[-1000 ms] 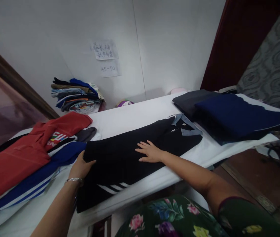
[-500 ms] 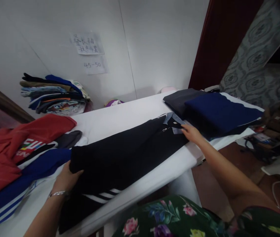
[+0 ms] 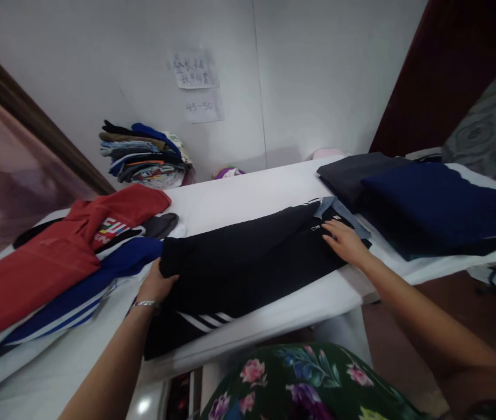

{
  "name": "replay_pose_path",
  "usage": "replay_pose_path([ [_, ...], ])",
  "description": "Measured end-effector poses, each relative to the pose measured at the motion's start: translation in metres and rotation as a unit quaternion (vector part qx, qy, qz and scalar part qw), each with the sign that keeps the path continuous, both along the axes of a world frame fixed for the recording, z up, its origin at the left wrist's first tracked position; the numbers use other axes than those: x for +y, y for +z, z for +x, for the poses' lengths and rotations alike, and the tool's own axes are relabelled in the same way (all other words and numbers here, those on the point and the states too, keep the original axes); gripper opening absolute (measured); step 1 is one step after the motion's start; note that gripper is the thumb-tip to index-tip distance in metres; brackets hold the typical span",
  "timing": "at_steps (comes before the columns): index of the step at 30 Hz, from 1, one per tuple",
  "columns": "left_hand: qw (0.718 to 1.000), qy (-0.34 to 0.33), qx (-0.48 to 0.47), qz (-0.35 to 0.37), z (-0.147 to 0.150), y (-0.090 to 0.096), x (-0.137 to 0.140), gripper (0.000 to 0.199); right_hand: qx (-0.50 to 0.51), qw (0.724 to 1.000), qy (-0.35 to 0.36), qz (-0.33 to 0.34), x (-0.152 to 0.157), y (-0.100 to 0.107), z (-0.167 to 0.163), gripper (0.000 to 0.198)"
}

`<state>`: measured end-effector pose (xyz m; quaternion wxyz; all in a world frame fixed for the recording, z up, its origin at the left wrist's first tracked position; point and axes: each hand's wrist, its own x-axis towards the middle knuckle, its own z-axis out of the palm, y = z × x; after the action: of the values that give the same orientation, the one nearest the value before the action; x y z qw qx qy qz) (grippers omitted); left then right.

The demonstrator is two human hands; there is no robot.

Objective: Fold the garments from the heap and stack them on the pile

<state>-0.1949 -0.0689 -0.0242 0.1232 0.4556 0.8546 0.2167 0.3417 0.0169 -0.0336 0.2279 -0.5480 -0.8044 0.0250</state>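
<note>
Red garment (image 3: 55, 259) laid over blue striped garment (image 3: 132, 262) at left end of white-covered table (image 3: 248, 201). Navy garment (image 3: 444, 204) and grey garment (image 3: 352, 174) placed near right end. Clothes stack (image 3: 147, 156) seen beyond far edge, leftward; handwritten notes (image 3: 197, 71) stuck on wall (image 3: 317, 70) above.

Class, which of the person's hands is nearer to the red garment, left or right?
Left. The left hand holds the left end of the black garment, right of the red garment; the right hand is farther away, on the black garment near its grey collar.
</note>
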Motion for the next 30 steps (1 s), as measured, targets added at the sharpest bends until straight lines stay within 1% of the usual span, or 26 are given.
replay_pose_path([
  [3,1.000,-0.013,-0.004,-0.025,0.008,0.007,-0.003,0.073,0.035,0.990,0.134,-0.022,-0.007,0.015,-0.071,0.047],
  [6,1.000,-0.012,-0.009,-0.022,0.014,0.011,-0.007,0.071,0.033,0.973,0.225,-0.049,-0.011,0.025,-0.138,0.051],
  [8,0.999,-0.013,-0.014,-0.028,0.016,0.012,-0.010,0.068,0.017,0.962,0.264,-0.069,-0.012,0.023,-0.170,0.054],
  [10,0.999,-0.019,-0.015,-0.044,0.015,0.014,-0.014,0.065,-0.018,0.952,0.288,-0.102,-0.011,0.013,-0.191,0.056],
  [13,0.996,-0.037,0.007,-0.084,0.010,0.025,-0.018,0.063,-0.079,0.942,0.299,-0.132,-0.008,-0.012,-0.203,0.056],
  [15,0.993,-0.028,0.067,-0.098,0.007,0.036,-0.017,0.058,-0.091,0.942,0.301,-0.119,-0.007,-0.027,-0.202,0.055],
  [16,0.990,-0.016,0.106,-0.093,0.007,0.042,-0.015,0.056,-0.090,0.943,0.303,-0.108,-0.007,-0.032,-0.201,0.055],
  [18,0.984,-0.004,0.171,-0.055,0.006,0.052,-0.005,0.048,-0.087,0.944,0.305,-0.095,-0.008,-0.038,-0.198,0.055],
  [19,0.982,-0.018,0.188,-0.032,0.007,0.055,0.003,0.043,-0.086,0.944,0.304,-0.093,-0.008,-0.038,-0.197,0.055],
  [20,0.980,-0.047,0.193,-0.012,0.008,0.055,0.012,0.039,-0.086,0.944,0.304,-0.095,-0.009,-0.037,-0.196,0.055],
  [22,0.971,-0.137,0.194,0.004,0.010,0.051,0.033,0.033,-0.080,0.942,0.307,-0.109,-0.009,-0.033,-0.196,0.055],
  [24,0.952,-0.221,0.211,-0.014,0.012,0.040,0.053,0.030,-0.062,0.942,0.307,-0.122,-0.004,-0.028,-0.196,0.055],
  [25,0.943,-0.247,0.222,-0.029,0.012,0.034,0.061,0.030,-0.049,0.944,0.302,-0.122,0.000,-0.025,-0.196,0.055],
  [27,0.931,-0.266,0.242,-0.057,0.012,0.022,0.072,0.031,-0.028,0.953,0.283,-0.104,0.016,-0.020,-0.197,0.052],
  [30,0.928,-0.263,0.255,-0.072,0.009,0.008,0.074,0.029,-0.040,0.968,0.235,-0.072,0.050,-0.019,-0.199,0.049],
])
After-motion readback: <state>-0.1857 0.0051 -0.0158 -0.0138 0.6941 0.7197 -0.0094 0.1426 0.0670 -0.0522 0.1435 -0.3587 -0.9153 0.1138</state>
